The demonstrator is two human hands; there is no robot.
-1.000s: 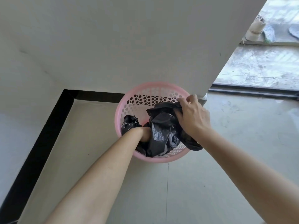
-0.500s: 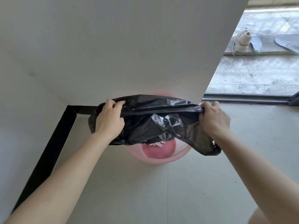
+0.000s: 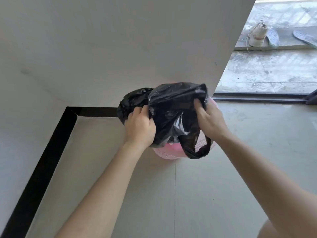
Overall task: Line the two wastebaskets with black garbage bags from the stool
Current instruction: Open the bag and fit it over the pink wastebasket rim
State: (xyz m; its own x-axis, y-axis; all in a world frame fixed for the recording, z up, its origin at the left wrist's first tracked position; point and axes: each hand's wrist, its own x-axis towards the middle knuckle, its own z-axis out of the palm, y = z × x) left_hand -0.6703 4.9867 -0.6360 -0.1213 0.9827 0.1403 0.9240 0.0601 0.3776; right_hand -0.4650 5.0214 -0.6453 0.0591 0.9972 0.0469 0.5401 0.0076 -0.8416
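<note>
A black garbage bag (image 3: 171, 107) is spread over a pink perforated wastebasket (image 3: 165, 152) that stands on the floor against the white wall. The bag covers most of the basket; only its pink near side and a bit of the right rim show. My left hand (image 3: 139, 128) grips the bag's near left edge. My right hand (image 3: 210, 120) grips the bag's right edge, with a handle loop hanging below it. No second wastebasket or stool is in view.
A white wall (image 3: 120, 48) with a black baseboard (image 3: 51, 143) runs behind and to the left. Grey floor tiles lie in front. A sliding door track (image 3: 257, 97) at the right opens onto a concrete ledge with a shoe (image 3: 258, 36) and insoles.
One second ago my left hand was pushing the bag down inside the basket. Both hands then stretched the bag's mouth wide, and now they have come closer together, holding the bag over the rim.
</note>
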